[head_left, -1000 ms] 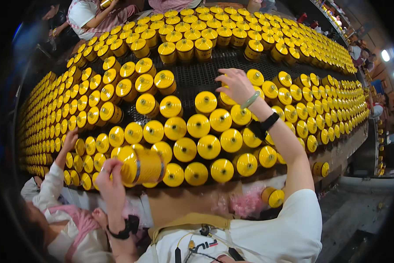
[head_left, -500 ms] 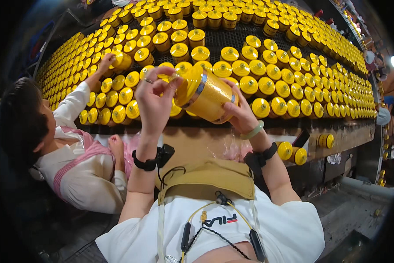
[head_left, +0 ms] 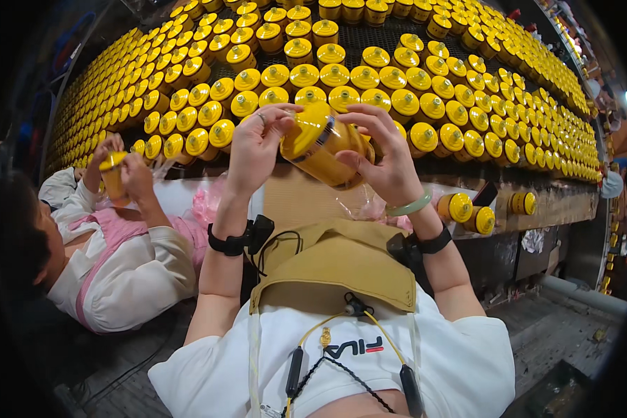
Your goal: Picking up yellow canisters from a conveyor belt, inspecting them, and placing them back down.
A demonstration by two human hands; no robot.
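Before my chest I hold a yellow canister [head_left: 331, 157], tilted with its lid toward the upper left. My left hand [head_left: 252, 150] has its fingers bent and pressed together at the lid. Whether they pinch something thin there is too small to make out. Around the glossy body goes my right hand [head_left: 390, 157], its thumb on the near side and its fingers over the upper side. Beyond both hands stand rows of similar yellow canisters [head_left: 404, 102], each lid topped by a small knob.
At my left a co-worker in a pink apron [head_left: 115, 244] holds another yellow canister [head_left: 113, 182]. Cardboard [head_left: 285, 191] covers the near table edge, with crumpled pink plastic [head_left: 209, 202] on it. Several canisters lie on their sides [head_left: 460, 207] at the right, near a dark flat object [head_left: 485, 194].
My right hand's fingers have shifted up over the canister's body. The co-worker's arm has drawn back from the rows, and both their hands now hold a canister close to them.
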